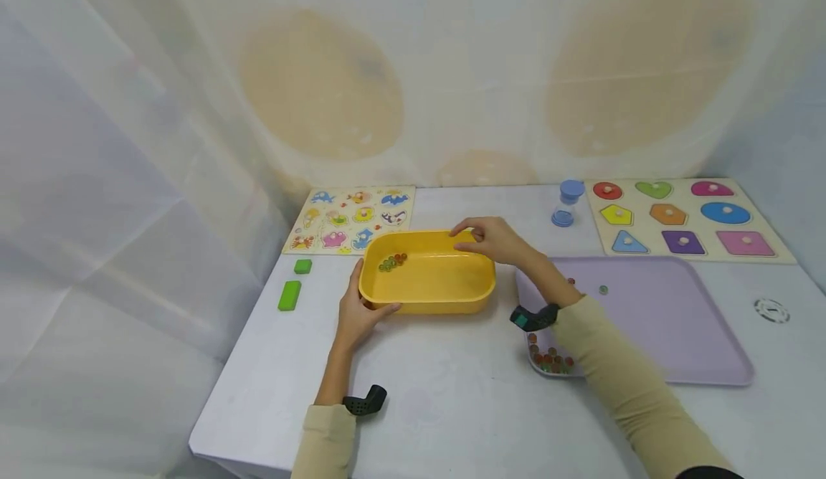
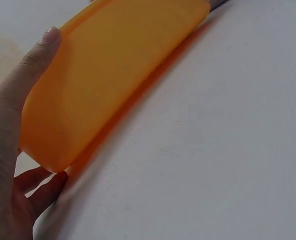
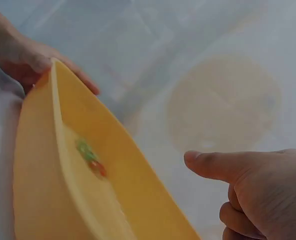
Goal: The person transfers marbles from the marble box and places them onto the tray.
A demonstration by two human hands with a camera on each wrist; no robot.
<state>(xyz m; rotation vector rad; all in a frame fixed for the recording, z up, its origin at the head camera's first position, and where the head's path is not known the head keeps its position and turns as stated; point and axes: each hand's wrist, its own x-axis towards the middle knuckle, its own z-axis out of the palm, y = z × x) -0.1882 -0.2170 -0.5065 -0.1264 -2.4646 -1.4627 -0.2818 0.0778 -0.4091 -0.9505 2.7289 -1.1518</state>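
Observation:
My left hand (image 1: pixel 356 315) grips the left end of a yellow plastic bin (image 1: pixel 429 308), its thumb along the near wall. In the left wrist view, fingertips (image 2: pixel 55 190) reach the bin's lower corner. Several small green and reddish round beads (image 1: pixel 392 262) lie together inside, toward the left. Over the bin's far right rim is my right hand (image 1: pixel 495 241), thumb and forefinger apart. Nothing shows between them. The right wrist view has its thumb (image 3: pixel 213 165) stretched out and the other fingers bent, partly hidden.
A lilac tray (image 1: pixel 658 321) at right carries more beads (image 1: pixel 548 361), mostly in its near left corner. Behind stand an animal puzzle board (image 1: pixel 351 219), a blue sand timer (image 1: pixel 568 203) and a shape puzzle board (image 1: pixel 687 221). Green blocks (image 1: pixel 290 295) lie left; a round token (image 1: pixel 771 310) right.

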